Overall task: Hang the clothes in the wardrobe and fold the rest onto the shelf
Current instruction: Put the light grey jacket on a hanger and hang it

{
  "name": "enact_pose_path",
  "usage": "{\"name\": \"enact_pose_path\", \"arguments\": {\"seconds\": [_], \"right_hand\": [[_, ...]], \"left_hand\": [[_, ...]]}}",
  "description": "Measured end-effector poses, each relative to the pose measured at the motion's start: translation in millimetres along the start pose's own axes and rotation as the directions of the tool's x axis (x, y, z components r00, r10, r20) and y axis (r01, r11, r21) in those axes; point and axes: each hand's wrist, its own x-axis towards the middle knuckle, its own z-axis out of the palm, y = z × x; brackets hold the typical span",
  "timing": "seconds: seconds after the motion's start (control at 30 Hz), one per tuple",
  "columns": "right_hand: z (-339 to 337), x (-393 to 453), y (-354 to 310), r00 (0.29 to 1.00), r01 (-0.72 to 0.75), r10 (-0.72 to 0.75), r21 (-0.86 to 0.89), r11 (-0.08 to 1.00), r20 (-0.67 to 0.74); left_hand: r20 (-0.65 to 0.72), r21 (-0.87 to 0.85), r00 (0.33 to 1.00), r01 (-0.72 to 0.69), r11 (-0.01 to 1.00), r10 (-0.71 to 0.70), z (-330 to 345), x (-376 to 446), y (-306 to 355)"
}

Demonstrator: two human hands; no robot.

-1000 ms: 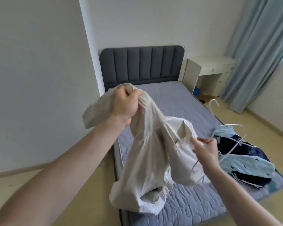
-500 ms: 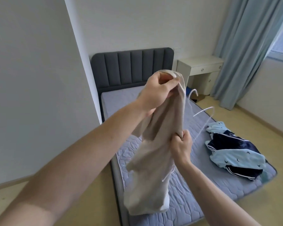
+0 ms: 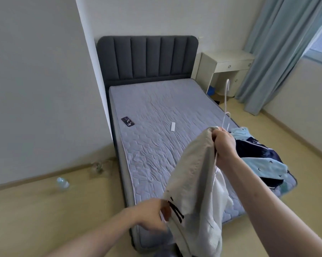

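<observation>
Beige garment (image 3: 191,175) — white hanger (image 3: 226,101) — grey quilted mattress (image 3: 156,138).

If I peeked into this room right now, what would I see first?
Right up front, two hands hold a big cream garment: the right hand grips its top together with a thin white hanger, and the left hand pinches its lower edge. Behind it is a bed with a bare grey mattress and a dark padded headboard. A pile of blue clothes lies on the mattress's right corner.

Both hands (image 3: 224,145) forward (fingers curled)
</observation>
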Motion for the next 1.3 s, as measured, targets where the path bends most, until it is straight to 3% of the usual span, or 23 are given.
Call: {"name": "enact_pose_path", "arguments": {"seconds": [0.1,0.17,0.23,0.33,0.47,0.63,0.77,0.87,0.97,1.07,1.2,1.3], "right_hand": [[4,-3,0,1.000,0.008,-0.008,-0.013,1.000,0.016],[4,-3,-1,1.000,0.006,-0.006,-0.019,1.000,0.020],[1,-1,-5,1.000,0.011,-0.011,-0.041,0.999,0.009],[-8,5,-9,1.000,0.011,-0.011,-0.012,1.000,-0.014],[-16,17,-12,1.000,0.004,-0.004,-0.020,1.000,-0.028],[-33,40,-10,0.997,0.061,-0.074,-0.308,0.949,-0.031],[-36,31,10,0.978,0.168,-0.208,-0.593,0.788,0.001],[-36,-7,40,0.954,0.286,-0.283,-0.582,0.761,0.099],[-33,-54,84,0.950,0.276,-0.150,-0.514,0.812,0.274],[-21,-80,123,0.938,0.234,-0.069,-0.477,0.847,0.339],[1,-80,118,0.901,0.374,-0.254,-0.330,0.867,0.353],[22,-65,81,0.835,0.513,-0.424,-0.216,0.831,0.351]], "left_hand": [[0.012,-0.256,0.999,-0.032,0.966,0.037,34,23,6],[-0.138,-0.561,0.990,-0.070,0.825,-0.010,37,37,13],[-0.295,-0.727,0.951,-0.159,0.668,-0.094,29,46,18],[-0.486,-0.712,0.862,-0.295,0.637,-0.144,2,45,26],[-0.614,-0.671,0.765,-0.375,0.640,-0.194,-48,28,31],[-0.730,-0.602,0.659,-0.495,0.627,-0.181,-135,-4,60],[-0.707,-0.659,0.672,-0.512,0.551,-0.222,-168,-12,91],[-0.606,-0.790,0.721,-0.498,0.356,-0.336,-189,-18,102],[-0.494,-0.870,0.787,-0.449,0.206,-0.370,-205,-22,102],[-0.482,-0.876,0.782,-0.444,0.190,-0.396,-219,-26,97],[-0.499,-0.866,0.779,-0.433,0.250,-0.381,-231,-32,84],[-0.489,-0.868,0.815,-0.420,0.267,-0.310,-235,-33,75]]}}
